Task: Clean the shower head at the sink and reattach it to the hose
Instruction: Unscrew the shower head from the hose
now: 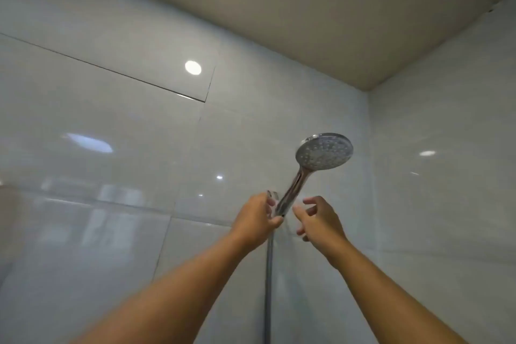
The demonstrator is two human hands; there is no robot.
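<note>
My left hand [258, 216] is up at the bottom of the shower head's handle, where it sits in the wall bracket [272, 195]; fingers are curled around the handle base, thumb pressed on the joint just above the hose [269, 274]. The hose hangs straight down from there, so the head looks coupled to it.

The shower head [324, 151] stands tilted up and right against the white tile wall [111, 120], face plate angled toward me.

My right hand [318, 218] is just beside the handle, not touching; fingers spread and loosely bent, holding nothing.

Handling guess: chrome finish, probably slick, worse if wet. Rigid, likely light, top-heavy at the disc. The hose is flexible and will drag. Best hold is mid-handle, full wrap, not the face plate. For the coupling, one hand on the handle, the other on the hose nut.
</note>
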